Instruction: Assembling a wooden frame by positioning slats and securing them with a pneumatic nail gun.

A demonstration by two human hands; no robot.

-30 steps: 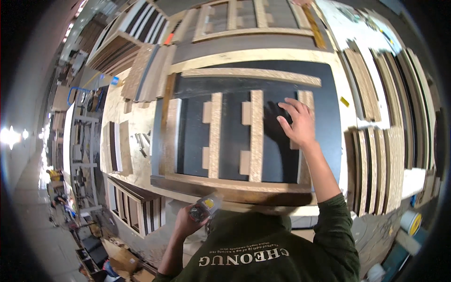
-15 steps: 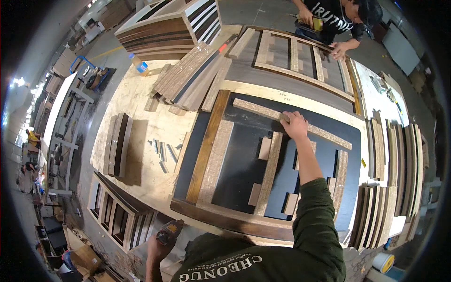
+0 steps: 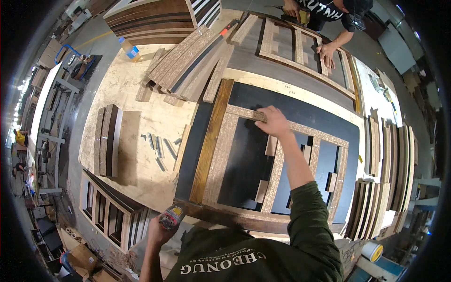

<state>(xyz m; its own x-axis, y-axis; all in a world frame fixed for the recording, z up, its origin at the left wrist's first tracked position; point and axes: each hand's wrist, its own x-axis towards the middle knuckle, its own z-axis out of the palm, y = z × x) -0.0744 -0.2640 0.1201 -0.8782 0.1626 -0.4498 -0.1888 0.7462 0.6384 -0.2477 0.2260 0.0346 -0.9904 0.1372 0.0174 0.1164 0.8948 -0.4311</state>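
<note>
My right hand (image 3: 274,121), fingers curled over its edge, grips a long chipboard strip (image 3: 319,134) near its left part. The strip lies across the far ends of several upright chipboard pieces (image 3: 271,181), forming a frame on a black panel (image 3: 291,101). Small blocks (image 3: 261,191) sit against the uprights. A brown wooden rail (image 3: 212,141) runs along the panel's left side, and another dark rail (image 3: 235,217) along its near edge. Down at the lower left, my left hand (image 3: 161,233) is closed around a staple gun (image 3: 172,216), beside the near rail's left end.
Metal staple strips (image 3: 159,146) and stacked boards (image 3: 108,141) lie on the left of the table. Beyond are loose strips (image 3: 183,61), a hammer (image 3: 229,27) and a bottle (image 3: 128,49). Across the table, a co-worker's hand (image 3: 327,55) rests on another frame. More strips (image 3: 376,207) stand right.
The chipboard strip has shifted left and nearer, so it now meets the uprights' ends. My right hand moved left with it. My left hand raised the staple gun toward the panel's near-left corner.
</note>
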